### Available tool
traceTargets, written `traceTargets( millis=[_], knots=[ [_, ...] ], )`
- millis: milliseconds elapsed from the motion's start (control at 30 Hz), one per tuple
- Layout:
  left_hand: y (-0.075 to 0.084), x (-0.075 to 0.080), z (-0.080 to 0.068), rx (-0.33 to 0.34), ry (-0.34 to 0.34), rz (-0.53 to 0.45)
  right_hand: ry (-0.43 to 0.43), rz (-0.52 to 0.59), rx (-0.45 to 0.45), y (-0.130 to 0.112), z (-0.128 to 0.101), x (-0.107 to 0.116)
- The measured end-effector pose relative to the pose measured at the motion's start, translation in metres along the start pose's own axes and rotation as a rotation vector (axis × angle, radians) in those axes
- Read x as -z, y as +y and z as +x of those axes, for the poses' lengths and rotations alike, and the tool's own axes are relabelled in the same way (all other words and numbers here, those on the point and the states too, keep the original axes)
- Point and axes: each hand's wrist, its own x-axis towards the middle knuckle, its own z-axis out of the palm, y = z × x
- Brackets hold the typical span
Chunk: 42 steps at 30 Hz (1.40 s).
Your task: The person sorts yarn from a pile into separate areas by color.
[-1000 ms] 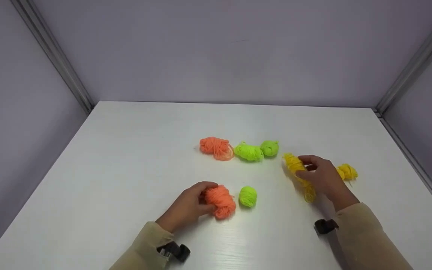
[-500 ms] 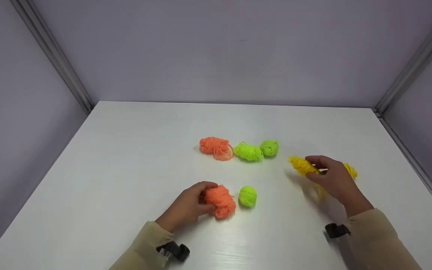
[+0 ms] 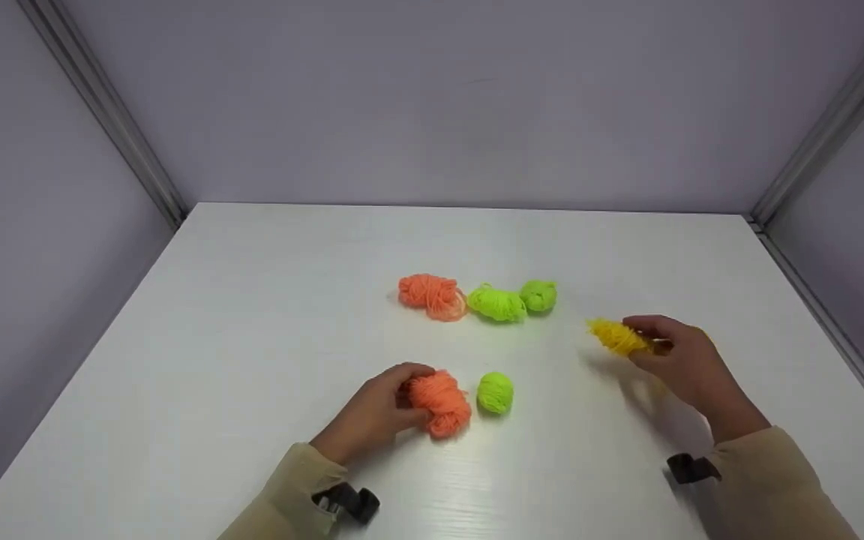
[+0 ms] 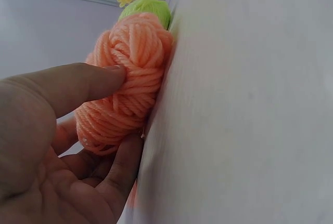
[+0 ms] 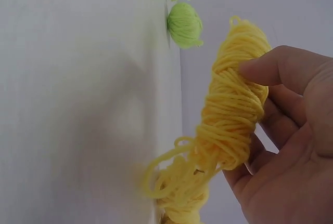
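Left hand (image 3: 376, 412) grips orange yarn skein (image 3: 441, 401) on the desk (image 3: 252, 337); right hand (image 3: 683, 364) pinches yellow yarn skein (image 3: 618, 337), lifted off the desk, right of green ball (image 3: 495, 393)

Yarn colours on the white table (image 3: 252, 315)

Two orange skeins (image 3: 441, 401) (image 3: 430, 295), three lime-green balls (image 3: 495, 392), one yellow skein (image 3: 618, 337); beige sleeves (image 3: 766, 487).

left hand (image 4: 47, 146) gripping orange yarn (image 4: 125, 83), white table (image 4: 244, 109)
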Motion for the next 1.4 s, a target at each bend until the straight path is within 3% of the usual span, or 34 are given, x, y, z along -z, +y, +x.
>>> traceTargets(
  millis=[800, 1400],
  knots=[
    [-0.001, 0.000, 0.000, 0.024, 0.001, 0.013, 0.020, -0.049, 0.038, 0.025, -0.018, 0.021],
    [0.000, -0.001, 0.000, 0.020, 0.007, 0.034, 0.002, -0.057, 0.001, 0.044, -0.023, 0.034]
  ],
)
